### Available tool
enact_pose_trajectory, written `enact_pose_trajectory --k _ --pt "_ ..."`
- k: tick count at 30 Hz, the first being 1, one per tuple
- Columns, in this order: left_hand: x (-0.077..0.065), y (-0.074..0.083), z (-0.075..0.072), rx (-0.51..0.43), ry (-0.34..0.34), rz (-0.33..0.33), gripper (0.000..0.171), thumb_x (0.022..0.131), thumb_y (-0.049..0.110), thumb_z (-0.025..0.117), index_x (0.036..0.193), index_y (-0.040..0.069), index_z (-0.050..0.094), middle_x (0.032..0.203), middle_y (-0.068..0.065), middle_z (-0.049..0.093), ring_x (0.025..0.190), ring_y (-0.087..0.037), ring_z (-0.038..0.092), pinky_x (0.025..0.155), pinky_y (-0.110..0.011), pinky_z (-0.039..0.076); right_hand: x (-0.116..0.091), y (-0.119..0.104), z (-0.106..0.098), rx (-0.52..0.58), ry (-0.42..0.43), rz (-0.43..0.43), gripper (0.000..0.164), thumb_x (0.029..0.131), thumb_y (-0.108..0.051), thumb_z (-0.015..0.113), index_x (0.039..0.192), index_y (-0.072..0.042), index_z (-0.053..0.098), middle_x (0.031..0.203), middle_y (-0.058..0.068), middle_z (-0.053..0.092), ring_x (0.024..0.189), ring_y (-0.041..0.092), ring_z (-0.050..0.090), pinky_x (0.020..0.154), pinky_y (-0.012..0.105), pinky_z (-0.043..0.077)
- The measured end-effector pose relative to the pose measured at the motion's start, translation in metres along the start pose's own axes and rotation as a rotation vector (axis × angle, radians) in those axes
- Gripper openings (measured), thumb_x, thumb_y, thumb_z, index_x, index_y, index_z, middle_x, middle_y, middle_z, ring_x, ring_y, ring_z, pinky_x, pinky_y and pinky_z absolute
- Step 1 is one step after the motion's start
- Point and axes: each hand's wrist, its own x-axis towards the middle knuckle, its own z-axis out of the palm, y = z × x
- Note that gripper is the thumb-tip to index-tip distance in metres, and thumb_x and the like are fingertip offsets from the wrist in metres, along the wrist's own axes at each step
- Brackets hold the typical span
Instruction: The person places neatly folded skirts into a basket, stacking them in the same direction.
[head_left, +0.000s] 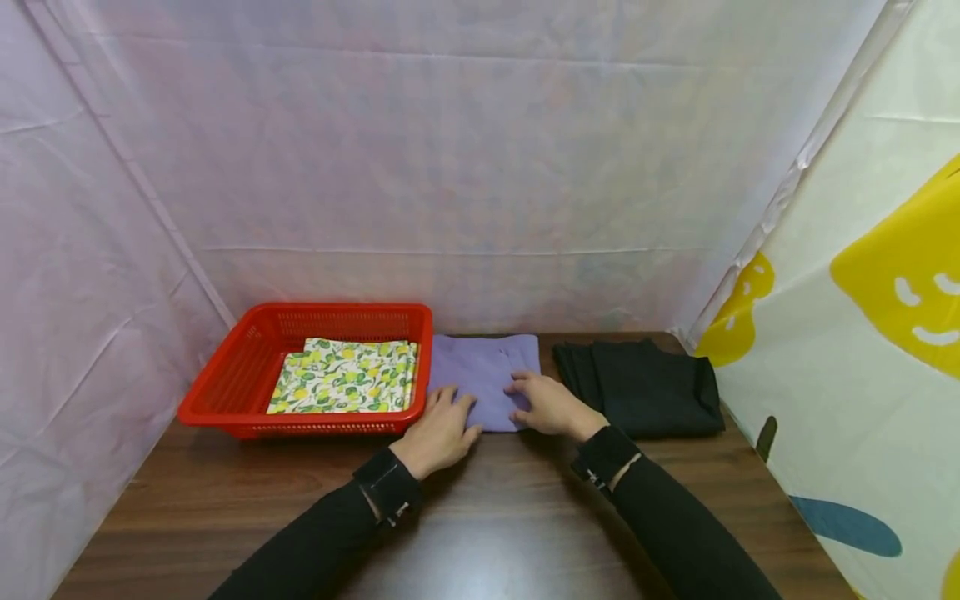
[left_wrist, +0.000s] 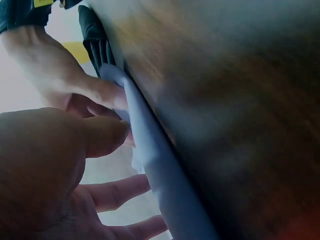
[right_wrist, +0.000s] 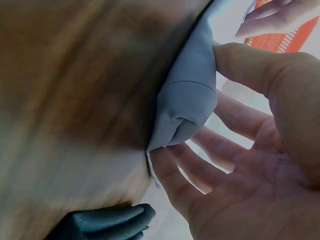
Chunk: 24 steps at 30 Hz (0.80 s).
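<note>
A folded purple cloth [head_left: 483, 367] lies flat on the table between a red basket and a folded black cloth. My left hand [head_left: 438, 435] rests at its near left part, beside the basket, with fingers spread and loosely bent. On the near right part, the fingertips of my right hand [head_left: 551, 405] touch the cloth. The right wrist view shows the thumb and fingers spread along the folded edge of the purple cloth [right_wrist: 186, 102], which has a small tucked fold. In the left wrist view the left fingertips meet the edge of the same cloth [left_wrist: 162, 170].
The red basket [head_left: 322, 427] stands at the left, holding a folded lemon-print cloth [head_left: 348, 379]. To the right lies the folded black cloth [head_left: 648, 390]. Brown wooden table [head_left: 480, 517] spreads in front. Pale fabric walls [head_left: 465, 167] close off the back and sides.
</note>
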Motion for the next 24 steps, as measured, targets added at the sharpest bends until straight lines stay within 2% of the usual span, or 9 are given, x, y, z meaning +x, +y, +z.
enact_pose_trajectory --k 4,10,18,24 --pt "-0.003 0.001 -0.002 0.015 -0.025 -0.025 0.057 0.114 0.033 0.077 0.16 0.003 0.066 0.171 -0.032 0.053 0.164 -0.054 0.045 0.132 -0.074 0.046 -0.024 -0.022 -0.017 0.004 0.02 -0.016 0.048 0.108 -0.033 0.085 0.147 -0.007 0.078 0.169 0.024 0.063 0.152 0.045 0.067 0.122 0.056 0.06" --pt "-0.011 0.001 -0.001 0.008 -0.027 -0.022 0.059 0.113 0.038 0.077 0.16 0.004 0.066 0.176 -0.031 0.049 0.167 -0.054 0.043 0.13 -0.073 0.049 -0.053 -0.061 -0.048 0.066 -0.046 0.058 0.045 0.104 -0.021 0.089 0.144 -0.002 0.078 0.17 0.027 0.061 0.153 0.05 0.065 0.124 0.064 0.056" --pt "-0.03 0.001 -0.001 0.031 -0.052 0.036 0.055 0.114 0.041 0.076 0.158 0.009 0.071 0.173 -0.028 0.055 0.16 -0.051 0.054 0.125 -0.071 0.055 -0.076 -0.072 -0.051 0.058 -0.054 0.045 0.042 0.102 -0.02 0.092 0.139 -0.004 0.081 0.168 0.025 0.065 0.149 0.048 0.068 0.12 0.063 0.06" --pt "-0.044 0.002 -0.004 0.06 -0.038 0.102 0.048 0.112 0.038 0.078 0.151 0.01 0.077 0.164 -0.028 0.063 0.151 -0.048 0.061 0.122 -0.066 0.058 -0.088 -0.08 -0.054 0.047 -0.039 0.024 0.041 0.098 -0.021 0.096 0.134 -0.007 0.083 0.163 0.023 0.069 0.145 0.047 0.071 0.115 0.063 0.062"
